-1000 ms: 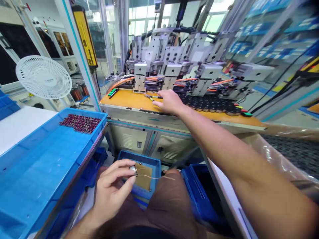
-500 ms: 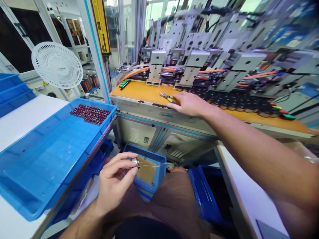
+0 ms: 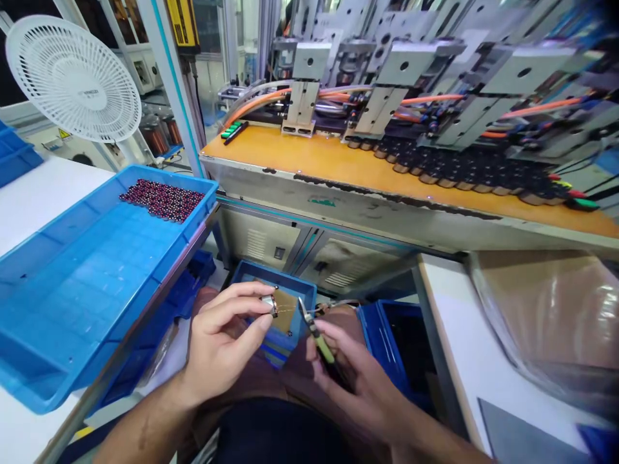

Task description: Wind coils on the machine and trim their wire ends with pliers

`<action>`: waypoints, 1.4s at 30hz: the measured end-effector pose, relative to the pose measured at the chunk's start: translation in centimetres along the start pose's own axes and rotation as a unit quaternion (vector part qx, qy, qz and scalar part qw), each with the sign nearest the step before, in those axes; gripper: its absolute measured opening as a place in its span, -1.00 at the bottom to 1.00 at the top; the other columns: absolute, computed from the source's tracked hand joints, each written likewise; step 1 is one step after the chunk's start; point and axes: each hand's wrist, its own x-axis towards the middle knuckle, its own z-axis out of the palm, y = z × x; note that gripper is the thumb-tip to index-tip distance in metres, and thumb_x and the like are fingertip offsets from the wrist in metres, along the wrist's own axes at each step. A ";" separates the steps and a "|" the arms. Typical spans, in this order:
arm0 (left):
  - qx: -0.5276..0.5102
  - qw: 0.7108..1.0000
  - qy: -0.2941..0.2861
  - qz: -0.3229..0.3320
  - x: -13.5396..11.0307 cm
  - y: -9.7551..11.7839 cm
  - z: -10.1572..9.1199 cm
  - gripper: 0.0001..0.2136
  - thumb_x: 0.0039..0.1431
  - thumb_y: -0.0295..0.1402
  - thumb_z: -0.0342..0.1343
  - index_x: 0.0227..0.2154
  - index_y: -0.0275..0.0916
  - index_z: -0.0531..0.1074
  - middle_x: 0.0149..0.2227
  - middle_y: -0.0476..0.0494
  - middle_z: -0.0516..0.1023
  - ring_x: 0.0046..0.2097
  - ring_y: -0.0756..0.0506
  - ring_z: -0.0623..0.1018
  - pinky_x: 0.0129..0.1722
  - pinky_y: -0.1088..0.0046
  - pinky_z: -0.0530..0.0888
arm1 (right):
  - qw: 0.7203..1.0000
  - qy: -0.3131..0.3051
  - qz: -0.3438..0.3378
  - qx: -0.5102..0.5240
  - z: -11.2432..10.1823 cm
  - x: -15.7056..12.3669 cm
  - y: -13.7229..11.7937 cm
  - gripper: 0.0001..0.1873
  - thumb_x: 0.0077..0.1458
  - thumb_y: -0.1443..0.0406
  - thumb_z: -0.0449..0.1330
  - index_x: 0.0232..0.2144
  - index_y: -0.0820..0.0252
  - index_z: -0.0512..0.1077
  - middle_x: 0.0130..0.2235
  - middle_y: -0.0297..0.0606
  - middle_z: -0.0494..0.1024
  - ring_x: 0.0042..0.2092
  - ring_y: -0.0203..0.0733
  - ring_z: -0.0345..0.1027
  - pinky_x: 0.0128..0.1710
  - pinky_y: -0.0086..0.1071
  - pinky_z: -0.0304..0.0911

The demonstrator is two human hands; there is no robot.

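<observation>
My left hand (image 3: 227,338) pinches a small round silvery coil part (image 3: 269,305) between thumb and fingers. Thin copper wires (image 3: 286,309) run from its right side toward the pliers. In my right hand (image 3: 351,367) is a pair of cutting pliers (image 3: 319,341) with green and black handles, its fingers wrapped round them. The pliers' tip points up and left, close to the wire ends; whether it touches them I cannot tell. Both hands are above my lap, in front of a blue bin (image 3: 309,290) with a brown sheet and a few small parts inside.
At left, a blue tray (image 3: 87,264) holds many small red-and-black parts (image 3: 164,200). Ahead stands a machine (image 3: 304,96) over an orange worktop (image 3: 271,151), with rows of black-topped pieces (image 3: 464,171). A fan (image 3: 77,80) is at far left; a plastic-wrapped brown package (image 3: 546,303) lies at right.
My right hand has picked up the pliers from the orange worktop and brought them down beside my left hand. My left hand still holds the coil part; the view has tilted downward.
</observation>
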 end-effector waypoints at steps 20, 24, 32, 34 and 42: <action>0.003 0.999 -0.039 0.017 -0.2 0.4 0.7 -0.71 0.08 -0.66 0.21 -0.19 -0.19 0.56 -0.08 -0.17 0.59 -0.06 -0.09 0.59 -0.07 0.39 0.53 | 0.998 -0.001 -0.053 -0.022 0.6 -0.4 -1.9 -0.19 -0.01 0.53 0.09 0.30 0.08 0.08 -0.07 -0.18 0.54 -0.04 -0.16 0.47 0.13 -0.19 0.33; -0.005 0.999 -0.041 0.018 -0.2 0.3 0.8 -0.71 0.08 -0.66 0.21 -0.19 -0.19 0.56 -0.07 -0.18 0.59 -0.07 -0.10 0.59 -0.08 0.37 0.53 | 0.997 -0.011 -0.037 0.060 0.9 -0.5 -1.7 -0.20 0.04 0.55 0.07 0.30 0.00 0.07 -0.13 -0.24 0.48 -0.14 -0.25 0.42 0.00 -0.28 0.37; -0.006 0.999 -0.043 0.013 -0.2 0.1 0.8 -0.70 0.07 -0.66 0.22 -0.18 -0.18 0.56 -0.07 -0.18 0.59 -0.07 -0.11 0.59 -0.10 0.36 0.54 | 0.996 -0.014 -0.021 0.089 1.0 -0.1 -2.2 -0.28 0.09 0.54 0.08 0.26 -0.04 0.15 -0.25 -0.31 0.44 -0.25 -0.30 0.34 -0.17 -0.38 0.36; -0.005 0.999 -0.046 0.011 -0.3 0.1 0.9 -0.71 0.08 -0.66 0.22 -0.19 -0.18 0.56 -0.08 -0.18 0.59 -0.07 -0.11 0.59 -0.09 0.36 0.54 | 0.996 -0.010 -0.017 0.090 1.0 -0.1 -2.3 -0.32 0.12 0.53 0.07 0.24 -0.05 0.18 -0.28 -0.32 0.44 -0.27 -0.31 0.33 -0.17 -0.38 0.35; 0.023 0.996 -0.070 0.055 -0.2 -0.4 0.6 -0.73 0.10 -0.66 0.20 -0.19 -0.21 0.52 -0.05 -0.21 0.53 -0.04 -0.11 0.56 -0.06 0.33 0.54 | 0.978 -0.009 0.060 0.202 0.6 -0.6 -2.4 -0.39 0.23 0.46 0.07 0.24 -0.13 0.12 -0.17 -0.29 0.42 -0.18 -0.33 0.37 -0.13 -0.40 0.36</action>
